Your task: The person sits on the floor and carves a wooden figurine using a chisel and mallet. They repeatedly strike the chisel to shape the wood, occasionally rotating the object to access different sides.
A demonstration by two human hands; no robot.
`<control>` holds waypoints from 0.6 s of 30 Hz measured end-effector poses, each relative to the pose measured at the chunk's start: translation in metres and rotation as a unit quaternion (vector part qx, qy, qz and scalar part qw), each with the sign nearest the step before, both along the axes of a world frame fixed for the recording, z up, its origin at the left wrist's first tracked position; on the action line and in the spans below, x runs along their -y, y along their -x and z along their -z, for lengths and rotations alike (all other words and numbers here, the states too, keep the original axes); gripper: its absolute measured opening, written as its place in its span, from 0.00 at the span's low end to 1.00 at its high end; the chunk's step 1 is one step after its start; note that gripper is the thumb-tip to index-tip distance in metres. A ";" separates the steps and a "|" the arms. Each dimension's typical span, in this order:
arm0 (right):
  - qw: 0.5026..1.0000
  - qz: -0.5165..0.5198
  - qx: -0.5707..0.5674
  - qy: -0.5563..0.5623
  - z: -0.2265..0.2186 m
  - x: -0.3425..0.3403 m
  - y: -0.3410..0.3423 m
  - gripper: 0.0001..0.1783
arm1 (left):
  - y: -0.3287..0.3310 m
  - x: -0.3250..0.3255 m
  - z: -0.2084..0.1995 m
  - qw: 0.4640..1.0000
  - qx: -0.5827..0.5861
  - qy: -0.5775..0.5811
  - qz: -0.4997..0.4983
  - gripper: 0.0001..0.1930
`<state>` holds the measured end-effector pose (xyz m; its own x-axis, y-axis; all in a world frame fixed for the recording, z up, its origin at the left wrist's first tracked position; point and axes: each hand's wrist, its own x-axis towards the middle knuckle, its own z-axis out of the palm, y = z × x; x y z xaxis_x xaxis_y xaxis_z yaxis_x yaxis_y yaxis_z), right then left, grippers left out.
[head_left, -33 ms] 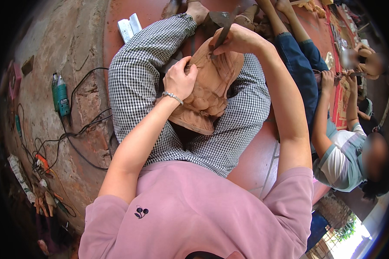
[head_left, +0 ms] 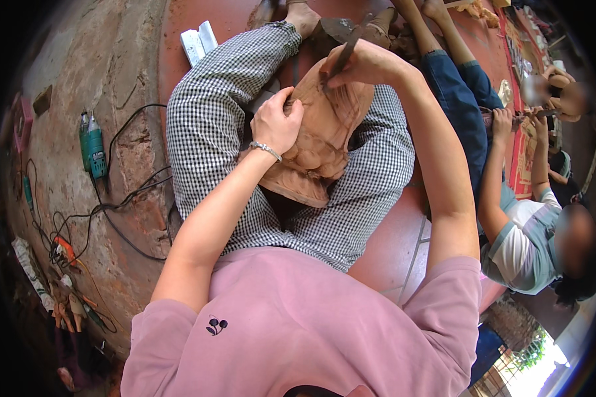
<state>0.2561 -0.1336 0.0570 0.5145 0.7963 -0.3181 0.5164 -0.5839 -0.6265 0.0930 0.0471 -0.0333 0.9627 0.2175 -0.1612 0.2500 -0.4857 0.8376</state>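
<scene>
Resting in the person's lap, a carved wooden piece (head_left: 319, 135) lies between the thighs of the checked trousers (head_left: 208, 112), its lower edge toward the pink shirt (head_left: 324, 311). The left hand (head_left: 278, 122) curls over the carving's left edge, its grip steady on the wood. The right hand (head_left: 367, 63) arches above the upper part, its grip narrow around a dark, flat-bladed hand tool (head_left: 344, 56). The tool slants, one end down at the grained surface, the other sticking up past the fingers; whether the tip touches, I cannot tell. Open room lies between the right upper arm and right thigh, where tiled floor (head_left: 391, 235) shows. Beyond that arm, a co-worker's blue trouser leg (head_left: 447, 92) narrows the space. On the left, black cables (head_left: 100, 206) reach close beside the trousers, with a green power tool (head_left: 95, 149) farther out.
</scene>
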 end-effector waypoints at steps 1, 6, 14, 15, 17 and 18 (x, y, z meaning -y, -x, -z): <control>1.000 -0.020 0.002 -0.014 0.003 0.001 0.000 0.19 | 0.000 0.001 -0.001 1.000 0.004 -0.011 -0.001 0.22; 0.995 -0.060 0.037 0.073 -0.021 -0.023 -0.002 0.15 | -0.002 0.002 -0.002 0.999 0.016 -0.030 -0.002 0.21; 0.987 -0.123 0.076 0.076 -0.010 -0.027 0.000 0.20 | 0.003 -0.001 0.002 1.000 0.017 -0.025 -0.005 0.22; 0.988 -0.120 0.081 0.058 -0.010 -0.022 -0.002 0.19 | 0.002 0.003 0.000 0.999 0.022 -0.027 -0.001 0.22; 0.997 -0.051 0.031 0.040 -0.011 -0.015 -0.006 0.17 | 0.000 0.005 -0.003 1.000 0.015 -0.013 0.004 0.22; 0.998 -0.046 0.038 0.034 -0.016 -0.014 -0.006 0.18 | 0.000 0.005 -0.005 0.999 0.027 -0.015 0.006 0.22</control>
<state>0.2620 -0.1196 0.0728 0.4654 0.8189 -0.3360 0.6141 -0.5721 -0.5437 0.0930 0.0425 -0.0287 0.9723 0.2105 -0.1018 0.1986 -0.5139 0.8345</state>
